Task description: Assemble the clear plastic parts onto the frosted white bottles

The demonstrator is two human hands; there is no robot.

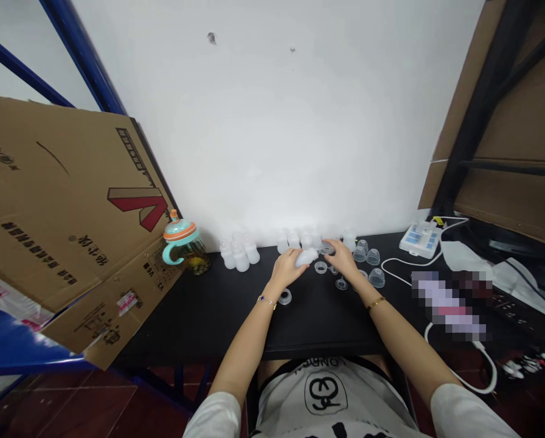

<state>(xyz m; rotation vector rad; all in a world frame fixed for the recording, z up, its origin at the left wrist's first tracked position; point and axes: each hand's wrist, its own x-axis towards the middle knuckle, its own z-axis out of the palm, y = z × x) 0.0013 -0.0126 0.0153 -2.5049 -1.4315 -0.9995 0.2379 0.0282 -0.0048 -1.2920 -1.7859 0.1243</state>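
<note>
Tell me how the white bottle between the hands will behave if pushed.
The white bottle is probably light for its size, since its frosted wall looks like thin plastic. Its smooth, rounded body would likely roll if pushed across the black table on its side.

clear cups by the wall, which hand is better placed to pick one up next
Probably the right: the right hand sits close beside the clear cups, while the left hand is on the white bottle, further from them.
</note>
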